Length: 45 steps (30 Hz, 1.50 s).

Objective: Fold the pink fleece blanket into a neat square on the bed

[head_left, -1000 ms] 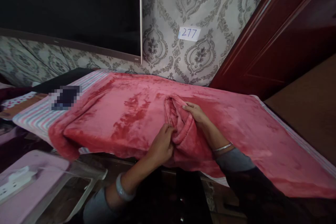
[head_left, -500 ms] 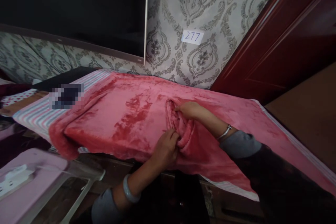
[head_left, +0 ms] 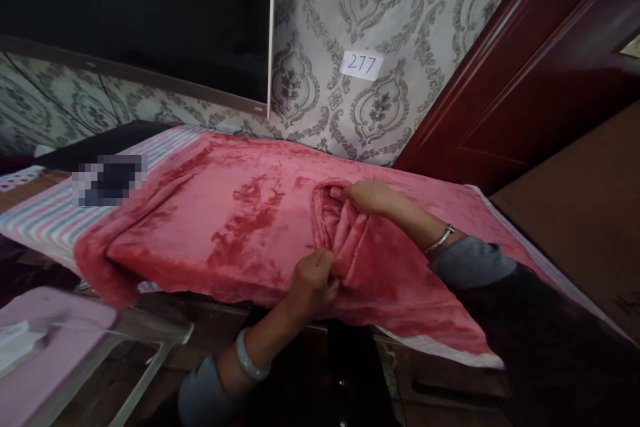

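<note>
In the head view, a pink-red plush cloth [head_left: 250, 213] lies spread below the television [head_left: 135, 20] and reaches well to its right. Below and to the right of the television, both hands work at a bunched plush fold [head_left: 350, 240], which opens toward the camera; whether it belongs to the cloth beneath cannot be told. The left hand [head_left: 315, 283] has its fingers closed on the fold's near edge, and the right hand [head_left: 373, 197] pinches its far edge. Directly below the television, a striped cloth [head_left: 53, 223] shows past the plush, with a pixelated dark item [head_left: 113, 180] on it. A card marked 277 [head_left: 361, 65] sits on the wall to the television's right.
</note>
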### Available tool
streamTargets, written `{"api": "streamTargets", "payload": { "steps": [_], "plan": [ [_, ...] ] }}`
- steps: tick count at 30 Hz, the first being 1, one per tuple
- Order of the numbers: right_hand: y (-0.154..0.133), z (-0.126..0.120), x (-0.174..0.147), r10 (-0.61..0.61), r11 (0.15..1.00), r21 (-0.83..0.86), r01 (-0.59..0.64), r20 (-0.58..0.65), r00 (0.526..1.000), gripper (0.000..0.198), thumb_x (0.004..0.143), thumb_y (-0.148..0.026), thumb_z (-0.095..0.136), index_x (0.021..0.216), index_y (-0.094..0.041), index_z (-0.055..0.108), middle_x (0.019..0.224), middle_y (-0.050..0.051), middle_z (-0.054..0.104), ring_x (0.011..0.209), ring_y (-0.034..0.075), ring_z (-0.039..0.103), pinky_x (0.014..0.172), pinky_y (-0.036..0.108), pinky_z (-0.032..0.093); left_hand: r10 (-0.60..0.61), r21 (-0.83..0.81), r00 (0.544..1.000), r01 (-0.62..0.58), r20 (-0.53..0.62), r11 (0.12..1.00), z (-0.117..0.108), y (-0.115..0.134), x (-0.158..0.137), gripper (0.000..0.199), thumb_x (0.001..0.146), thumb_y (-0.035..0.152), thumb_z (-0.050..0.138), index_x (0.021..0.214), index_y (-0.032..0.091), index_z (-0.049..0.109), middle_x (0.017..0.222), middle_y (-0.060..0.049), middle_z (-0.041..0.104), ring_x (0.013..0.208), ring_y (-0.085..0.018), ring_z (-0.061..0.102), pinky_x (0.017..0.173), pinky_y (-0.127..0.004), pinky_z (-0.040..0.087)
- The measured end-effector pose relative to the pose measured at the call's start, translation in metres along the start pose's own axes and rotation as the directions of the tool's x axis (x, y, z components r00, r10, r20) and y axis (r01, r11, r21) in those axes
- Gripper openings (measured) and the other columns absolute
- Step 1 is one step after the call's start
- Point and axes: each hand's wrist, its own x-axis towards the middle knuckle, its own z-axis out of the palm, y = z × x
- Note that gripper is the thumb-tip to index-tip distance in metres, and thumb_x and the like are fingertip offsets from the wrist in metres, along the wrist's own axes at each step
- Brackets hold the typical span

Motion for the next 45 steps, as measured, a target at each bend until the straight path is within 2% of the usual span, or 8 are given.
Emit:
{"api": "streamTargets", "payload": {
  "steps": [7,12,15,27,31,35,38,45],
  "plan": [
    [0.006,-0.015,-0.005,0.036,0.999,-0.038,-0.034,0.061,0.997,0.034,0.100,-0.024,0.044,0.118,-0.017,0.073,0.115,0.016,0.074,0.102,0.029,0.069,0.076,0.033,0.048,-0.271,-0.067,0.957,0.278,0.099,0.958,0.006,0.003,-0.004,0.025,0.065,0.007,0.047,0.079,0.025,0.038,0.062,0.006,0.042,0.053,-0.014,0.044,0.053,-0.026,0.030],
    [0.006,-0.013,-0.004,0.031,0.999,-0.011,-0.030,0.054,0.998,0.035,0.092,-0.018,0.051,0.121,-0.020,0.071,0.115,0.013,0.074,0.101,0.028,0.069,0.078,0.033,0.049,-0.124,-0.128,0.968,0.154,0.218,0.980,-0.013,0.014,0.005,0.017,0.073,0.013,0.054,0.086,0.023,0.050,0.089,-0.004,0.053,0.083,-0.020,0.054,0.071,-0.030,0.045],
    [0.006,-0.009,-0.003,0.021,1.000,0.005,-0.021,0.041,0.999,0.036,0.091,-0.018,0.052,0.122,-0.022,0.071,0.115,0.012,0.074,0.100,0.027,0.069,0.079,0.033,0.048,-0.163,-0.269,0.958,0.225,0.235,0.936,-0.017,0.013,0.013,0.014,0.080,0.017,0.056,0.093,0.021,0.056,0.099,-0.006,0.054,0.093,-0.020,0.055,0.078,-0.032,0.048],
    [0.008,0.007,-0.020,-0.069,0.967,0.232,0.104,-0.156,0.985,0.065,0.088,-0.010,0.049,0.150,-0.028,0.048,0.115,0.006,0.073,0.089,0.020,0.067,0.073,0.026,0.046,-0.045,-0.096,0.979,0.065,0.200,0.993,-0.012,0.004,0.007,0.017,0.075,0.006,0.052,0.082,0.021,0.048,0.078,-0.002,0.056,0.075,-0.019,0.049,0.066,-0.031,0.039],
    [0.001,0.019,-0.043,-0.192,0.927,0.232,0.293,-0.377,0.906,0.053,0.084,-0.003,0.048,0.127,-0.025,0.069,0.134,0.009,0.064,0.115,0.024,0.059,0.092,0.033,0.046,-0.035,-0.098,0.984,0.053,0.176,0.994,-0.015,0.005,0.007,0.016,0.077,0.006,0.054,0.084,0.021,0.051,0.082,-0.003,0.060,0.080,-0.021,0.050,0.071,-0.032,0.040],
    [-0.008,0.025,-0.071,-0.407,0.791,0.265,0.552,-0.446,0.797,0.040,0.072,0.003,0.051,0.094,-0.021,0.075,0.108,0.005,0.072,0.112,0.023,0.058,0.101,0.038,0.042,-0.007,-0.093,0.985,0.023,0.175,0.995,-0.012,0.005,0.010,0.017,0.078,0.006,0.054,0.084,0.021,0.051,0.084,-0.004,0.060,0.082,-0.021,0.051,0.071,-0.033,0.042],
    [-0.010,0.028,-0.089,-0.379,0.811,0.278,0.515,-0.421,0.824,0.028,0.074,0.000,0.054,0.087,-0.019,0.070,0.088,0.004,0.069,0.091,0.022,0.062,0.093,0.039,0.045,-0.007,-0.047,0.983,0.016,0.185,0.999,-0.007,0.004,0.010,0.018,0.078,0.005,0.051,0.084,0.022,0.048,0.082,-0.003,0.057,0.079,-0.020,0.051,0.068,-0.031,0.042],
    [-0.008,0.051,-0.101,-0.226,0.957,0.051,0.286,-0.485,0.845,0.018,0.085,-0.008,0.051,0.090,-0.020,0.064,0.090,0.009,0.066,0.085,0.025,0.061,0.077,0.037,0.044,-0.147,0.075,0.980,0.138,0.132,0.988,0.019,-0.003,0.018,0.025,0.074,0.003,0.045,0.087,0.024,0.044,0.086,-0.002,0.052,0.074,-0.019,0.052,0.063,-0.030,0.043]
  ]
}}
